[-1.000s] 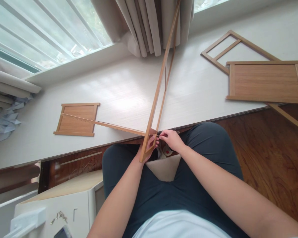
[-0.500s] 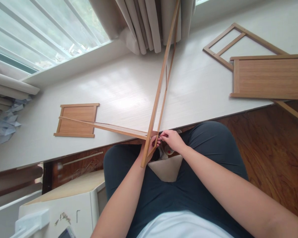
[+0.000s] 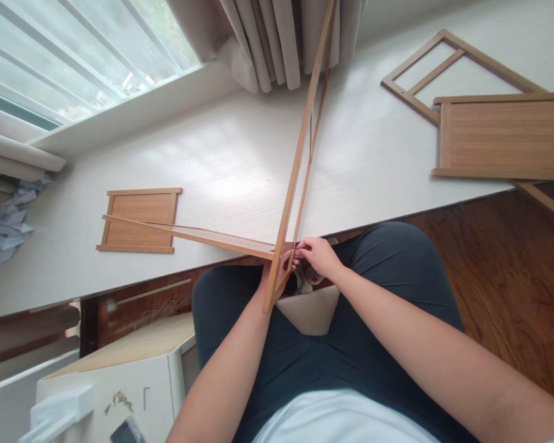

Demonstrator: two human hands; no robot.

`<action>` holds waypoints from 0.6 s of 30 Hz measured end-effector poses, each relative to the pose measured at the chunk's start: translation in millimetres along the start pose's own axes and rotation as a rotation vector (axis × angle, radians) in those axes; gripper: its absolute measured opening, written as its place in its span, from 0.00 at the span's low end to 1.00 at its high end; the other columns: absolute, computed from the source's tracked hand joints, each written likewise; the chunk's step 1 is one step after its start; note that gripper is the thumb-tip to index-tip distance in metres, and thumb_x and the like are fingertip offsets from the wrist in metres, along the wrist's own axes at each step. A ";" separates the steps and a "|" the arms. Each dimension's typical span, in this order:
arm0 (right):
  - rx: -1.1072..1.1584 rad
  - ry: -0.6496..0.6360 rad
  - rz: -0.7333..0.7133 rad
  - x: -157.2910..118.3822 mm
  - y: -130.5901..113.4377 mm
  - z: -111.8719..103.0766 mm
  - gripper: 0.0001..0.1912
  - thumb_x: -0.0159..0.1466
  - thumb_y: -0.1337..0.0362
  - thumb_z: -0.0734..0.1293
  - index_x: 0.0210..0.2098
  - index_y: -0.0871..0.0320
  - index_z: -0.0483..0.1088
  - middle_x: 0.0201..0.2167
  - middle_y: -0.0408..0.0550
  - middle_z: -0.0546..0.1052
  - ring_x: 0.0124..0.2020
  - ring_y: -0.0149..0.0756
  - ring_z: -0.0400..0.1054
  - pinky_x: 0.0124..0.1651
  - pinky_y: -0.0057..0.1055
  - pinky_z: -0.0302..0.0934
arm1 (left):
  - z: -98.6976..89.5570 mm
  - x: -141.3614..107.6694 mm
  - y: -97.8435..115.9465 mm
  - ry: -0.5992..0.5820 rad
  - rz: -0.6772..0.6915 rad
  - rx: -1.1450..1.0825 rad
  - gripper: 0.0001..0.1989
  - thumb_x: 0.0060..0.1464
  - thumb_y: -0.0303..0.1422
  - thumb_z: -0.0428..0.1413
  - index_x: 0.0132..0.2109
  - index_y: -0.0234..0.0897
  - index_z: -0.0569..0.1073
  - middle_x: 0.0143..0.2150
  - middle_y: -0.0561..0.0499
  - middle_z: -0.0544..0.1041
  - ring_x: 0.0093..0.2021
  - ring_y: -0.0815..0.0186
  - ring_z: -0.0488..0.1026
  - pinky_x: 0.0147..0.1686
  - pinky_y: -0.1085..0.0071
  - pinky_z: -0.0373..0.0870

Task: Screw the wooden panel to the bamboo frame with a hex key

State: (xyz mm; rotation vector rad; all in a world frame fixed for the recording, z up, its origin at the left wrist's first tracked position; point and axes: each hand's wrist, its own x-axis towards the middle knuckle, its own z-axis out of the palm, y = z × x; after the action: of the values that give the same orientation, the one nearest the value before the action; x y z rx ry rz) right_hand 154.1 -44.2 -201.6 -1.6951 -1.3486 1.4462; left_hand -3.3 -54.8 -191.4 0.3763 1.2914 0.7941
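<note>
A tall wooden frame (image 3: 290,203) stands on edge between my knees and reaches up past the curtain. Against its lower end rests a long thin wooden panel (image 3: 212,241), seen nearly edge-on. Wrapped round this joint from behind is my left hand (image 3: 286,263), partly hidden by the frame. My right hand (image 3: 318,255) is closed in a pinch at the frame's right bar, close to my left fingertips. Whatever the pinch holds is too small to make out.
A wooden panel (image 3: 141,220) lies left on the white surface (image 3: 221,154). At right, another panel (image 3: 508,135) overlaps a flat frame (image 3: 415,89). Small metal pieces (image 3: 119,401), a hex key (image 3: 146,397) and a phone (image 3: 127,431) lie on a white cabinet (image 3: 159,381).
The view has shifted slightly. My right fingertips have moved a little closer to the frame's right bar, while my left hand keeps its hold at the joint.
</note>
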 end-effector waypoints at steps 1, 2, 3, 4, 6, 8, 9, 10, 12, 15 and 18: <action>-0.003 0.000 0.001 0.8 -0.6 0.4 0.06 0.62 0.71 0.70 0.31 0.56 0.80 0.30 0.45 0.84 0.35 0.37 0.76 0.40 0.30 0.63 | 0.0 -0.1 0.7 0.009 0.002 -0.002 0.19 0.44 0.41 0.75 0.38 0.32 0.82 0.34 0.46 0.82 0.30 0.70 0.75 0.27 0.77 0.72; -0.006 -0.001 0.002 1.4 -1.3 0.8 0.06 0.62 0.70 0.70 0.31 0.57 0.80 0.30 0.45 0.84 0.34 0.36 0.76 0.40 0.29 0.63 | -0.1 -0.3 1.4 0.016 0.002 -0.007 0.19 0.44 0.41 0.75 0.38 0.32 0.82 0.33 0.46 0.82 0.30 0.70 0.75 0.27 0.77 0.72; -0.008 -0.003 0.002 1.7 -2.0 1.0 0.06 0.62 0.70 0.71 0.31 0.57 0.80 0.30 0.45 0.83 0.34 0.36 0.76 0.40 0.29 0.63 | -0.2 -0.5 2.0 0.019 0.000 -0.015 0.19 0.43 0.41 0.75 0.38 0.33 0.82 0.33 0.46 0.82 0.30 0.70 0.75 0.27 0.77 0.72; -0.009 -0.008 0.001 1.8 -2.7 1.2 0.06 0.62 0.70 0.71 0.31 0.57 0.80 0.30 0.45 0.83 0.34 0.36 0.76 0.40 0.29 0.63 | -0.4 -0.6 2.5 0.020 -0.005 -0.023 0.19 0.43 0.40 0.75 0.38 0.33 0.82 0.33 0.46 0.82 0.30 0.70 0.75 0.27 0.77 0.71; -0.020 -0.021 -0.003 1.6 -3.4 1.4 0.06 0.63 0.70 0.70 0.31 0.57 0.81 0.29 0.45 0.83 0.34 0.36 0.76 0.39 0.29 0.62 | -1.2 -0.1 2.5 0.021 -0.011 -0.040 0.18 0.43 0.40 0.75 0.38 0.33 0.82 0.32 0.47 0.81 0.30 0.70 0.74 0.26 0.77 0.71; -0.030 -0.029 -0.004 1.3 -3.5 1.5 0.06 0.63 0.69 0.70 0.31 0.57 0.81 0.29 0.45 0.83 0.33 0.36 0.75 0.39 0.29 0.62 | -2.2 1.3 1.4 0.019 -0.016 -0.054 0.19 0.43 0.40 0.75 0.38 0.33 0.81 0.31 0.48 0.80 0.30 0.71 0.74 0.26 0.78 0.70; -0.035 -0.029 -0.003 1.1 -3.4 1.6 0.06 0.64 0.69 0.71 0.31 0.57 0.81 0.29 0.45 0.83 0.33 0.36 0.75 0.39 0.29 0.61 | -2.7 2.2 0.6 0.020 -0.019 -0.059 0.19 0.43 0.40 0.76 0.38 0.33 0.81 0.31 0.48 0.80 0.30 0.71 0.74 0.26 0.78 0.70; -0.038 -0.026 -0.002 1.0 -3.2 1.6 0.06 0.64 0.68 0.71 0.31 0.57 0.81 0.29 0.45 0.83 0.33 0.36 0.75 0.38 0.28 0.61 | -3.1 3.3 -0.4 0.024 -0.022 -0.063 0.20 0.42 0.40 0.76 0.37 0.33 0.80 0.31 0.48 0.79 0.30 0.71 0.74 0.26 0.79 0.70; -0.043 -0.024 0.003 1.0 -2.8 1.8 0.06 0.64 0.68 0.71 0.31 0.57 0.80 0.29 0.45 0.83 0.33 0.36 0.75 0.38 0.28 0.61 | -3.6 5.1 -2.1 0.030 -0.027 -0.065 0.21 0.42 0.40 0.76 0.37 0.32 0.80 0.31 0.48 0.79 0.30 0.72 0.74 0.26 0.79 0.69; -0.062 -0.028 0.015 1.3 -3.6 1.8 0.08 0.65 0.68 0.69 0.30 0.56 0.80 0.29 0.45 0.83 0.32 0.35 0.74 0.38 0.28 0.61 | -3.3 6.6 -3.5 0.018 -0.015 -0.067 0.18 0.44 0.39 0.75 0.37 0.33 0.80 0.31 0.49 0.79 0.30 0.72 0.74 0.26 0.79 0.69; -0.107 -0.029 0.024 1.3 -6.9 1.8 0.09 0.66 0.69 0.68 0.30 0.56 0.79 0.28 0.44 0.82 0.32 0.34 0.74 0.38 0.27 0.61 | -2.5 6.8 -2.6 0.007 -0.004 -0.081 0.16 0.45 0.38 0.74 0.37 0.33 0.80 0.31 0.49 0.80 0.30 0.72 0.74 0.26 0.79 0.69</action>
State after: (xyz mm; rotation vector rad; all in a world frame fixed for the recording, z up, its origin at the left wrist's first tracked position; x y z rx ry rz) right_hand 150.0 -40.9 -196.7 -1.7694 -1.4492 1.4398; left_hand -4.3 -52.3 -198.5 0.3058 1.2622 0.8426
